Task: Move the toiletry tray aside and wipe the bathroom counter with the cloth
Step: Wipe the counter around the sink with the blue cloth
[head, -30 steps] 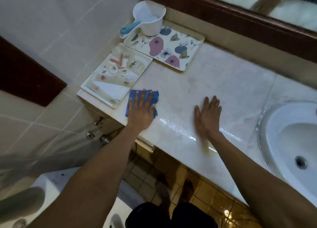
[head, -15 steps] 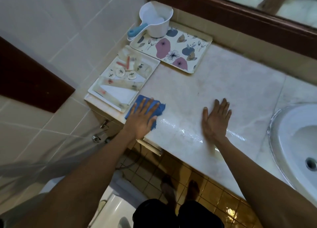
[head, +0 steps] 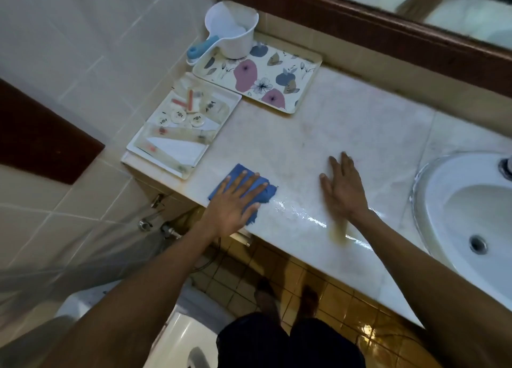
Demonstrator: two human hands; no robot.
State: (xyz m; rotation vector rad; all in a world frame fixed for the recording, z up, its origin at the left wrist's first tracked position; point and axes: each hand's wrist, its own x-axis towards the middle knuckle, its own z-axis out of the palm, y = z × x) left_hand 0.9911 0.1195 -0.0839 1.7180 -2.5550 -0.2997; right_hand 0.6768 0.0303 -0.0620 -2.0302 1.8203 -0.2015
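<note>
My left hand (head: 234,201) lies flat with fingers spread on a blue cloth (head: 264,192), pressing it onto the pale marble counter (head: 332,124) near its front left edge. My right hand (head: 343,190) rests palm down on the bare counter to the right of the cloth and holds nothing. A wet streak shines along the front edge between the two hands. The white toiletry tray (head: 221,95), with small packets and round lids in it, sits at the counter's left end against the wall.
A flower-patterned tray (head: 307,75) lies at the back left, with a white scoop (head: 235,32) that has a blue handle on its corner. A white sink (head: 465,210) is at the right. A wood-framed mirror runs behind. Below are a toilet and tiled floor.
My left hand has slid the cloth toward the counter's front edge. My right hand stays flat in about the same place. The camera has shifted a little.
</note>
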